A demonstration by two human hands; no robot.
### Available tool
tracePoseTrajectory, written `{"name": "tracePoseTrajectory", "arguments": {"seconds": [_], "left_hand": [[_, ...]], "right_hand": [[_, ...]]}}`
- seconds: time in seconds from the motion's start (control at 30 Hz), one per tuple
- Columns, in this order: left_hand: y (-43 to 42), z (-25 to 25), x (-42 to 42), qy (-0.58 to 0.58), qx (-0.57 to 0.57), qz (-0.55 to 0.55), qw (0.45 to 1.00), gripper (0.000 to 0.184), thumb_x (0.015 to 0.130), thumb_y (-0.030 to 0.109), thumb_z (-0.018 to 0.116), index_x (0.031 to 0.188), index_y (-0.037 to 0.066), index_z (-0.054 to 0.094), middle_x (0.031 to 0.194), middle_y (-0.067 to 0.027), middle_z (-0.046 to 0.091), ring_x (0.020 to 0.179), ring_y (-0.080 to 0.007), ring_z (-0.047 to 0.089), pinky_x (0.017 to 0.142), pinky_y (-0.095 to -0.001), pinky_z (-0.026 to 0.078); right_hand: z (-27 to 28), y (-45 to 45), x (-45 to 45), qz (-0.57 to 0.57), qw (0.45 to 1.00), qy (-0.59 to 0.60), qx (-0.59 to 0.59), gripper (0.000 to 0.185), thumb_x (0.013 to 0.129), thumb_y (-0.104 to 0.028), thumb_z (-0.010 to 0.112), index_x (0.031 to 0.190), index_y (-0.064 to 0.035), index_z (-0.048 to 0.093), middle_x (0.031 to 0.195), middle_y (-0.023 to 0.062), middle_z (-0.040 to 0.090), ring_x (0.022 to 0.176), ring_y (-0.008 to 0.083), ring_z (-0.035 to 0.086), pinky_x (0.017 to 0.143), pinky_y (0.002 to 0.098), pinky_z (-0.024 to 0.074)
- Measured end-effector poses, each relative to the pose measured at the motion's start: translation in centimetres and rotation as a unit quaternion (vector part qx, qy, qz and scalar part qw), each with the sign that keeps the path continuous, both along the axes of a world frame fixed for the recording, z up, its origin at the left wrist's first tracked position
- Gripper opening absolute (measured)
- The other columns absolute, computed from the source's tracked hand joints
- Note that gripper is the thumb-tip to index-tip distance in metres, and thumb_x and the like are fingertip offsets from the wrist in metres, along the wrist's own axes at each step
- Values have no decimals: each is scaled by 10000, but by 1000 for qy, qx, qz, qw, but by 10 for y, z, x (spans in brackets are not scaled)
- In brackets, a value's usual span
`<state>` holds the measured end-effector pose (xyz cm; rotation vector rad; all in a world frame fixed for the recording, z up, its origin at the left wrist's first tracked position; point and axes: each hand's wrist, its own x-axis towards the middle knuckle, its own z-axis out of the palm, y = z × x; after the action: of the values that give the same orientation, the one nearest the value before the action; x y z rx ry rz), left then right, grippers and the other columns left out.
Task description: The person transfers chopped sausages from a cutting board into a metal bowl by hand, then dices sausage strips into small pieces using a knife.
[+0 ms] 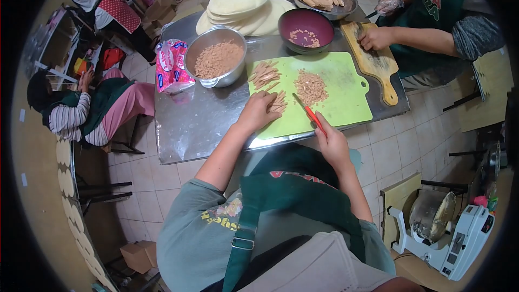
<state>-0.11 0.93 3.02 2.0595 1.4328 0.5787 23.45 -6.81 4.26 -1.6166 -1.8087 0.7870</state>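
Observation:
My left hand [256, 112] rests at the left edge of a green cutting board [346, 94], fingers curled over a bunch of pinkish sausage strips [278, 101]. Another bunch of strips [264, 74] lies just beyond it. In my right hand [332, 143] is a knife [315, 119] with a red handle, its blade pointing up and left over the board. Near the blade tip sits a pile of finely diced sausage [310, 87]. Behind the board, a purple-lined bowl [292, 20] holds some small bits.
A metal pot [221, 80] of diced sausage stands left, beside a pink packet [170, 70]. Flat dough rounds [238, 0] are stacked behind. A metal bowl [348, 13] holds whole sausages. At right, a co-worker's hand [377, 38] rests on a wooden board [388, 67]; the other, gloved, holds a knife.

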Motion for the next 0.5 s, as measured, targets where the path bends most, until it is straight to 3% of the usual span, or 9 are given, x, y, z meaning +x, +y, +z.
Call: {"name": "tracePoseTrajectory", "arguments": {"seconds": [0.07,0.13,0.17,0.27,0.5], "left_hand": [[-5,-3,0,-8,-21,10,1000,583,627,251,753,1128,9,579,1002,-187,570,965,-342,521,846,-397,433],[-12,-6,2,-16,85,38,996,573,622,240,757,1117,7,585,1086,-191,550,1019,-348,499,886,-391,420],[-12,-6,1,-16,85,38,996,573,622,240,757,1117,7,585,1086,-191,550,1019,-348,499,886,-391,420],[-13,-8,-2,-4,90,43,995,558,624,231,760,1104,0,592,1131,-191,537,1037,-354,490,908,-392,411],[-18,-16,0,-13,138,57,989,433,676,221,741,1047,31,627,1047,-154,578,958,-331,522,845,-389,431]], "right_hand": [[1,6,-7,1,995,-92,48,388,860,-188,523,1247,-154,521,790,165,602,753,342,612,671,417,484],[3,13,-17,-1,990,-132,53,391,858,-190,527,1247,-161,522,759,159,589,718,339,610,646,422,486],[4,15,-21,-2,983,-173,60,393,855,-192,530,1247,-168,523,729,153,575,682,337,608,620,427,488],[9,16,-27,19,978,-205,44,390,853,-197,534,1242,-172,529,740,160,585,646,344,605,597,433,491],[2,12,-23,8,984,-162,74,391,856,-198,528,1246,-169,525,736,162,583,642,345,603,602,437,489]]}}
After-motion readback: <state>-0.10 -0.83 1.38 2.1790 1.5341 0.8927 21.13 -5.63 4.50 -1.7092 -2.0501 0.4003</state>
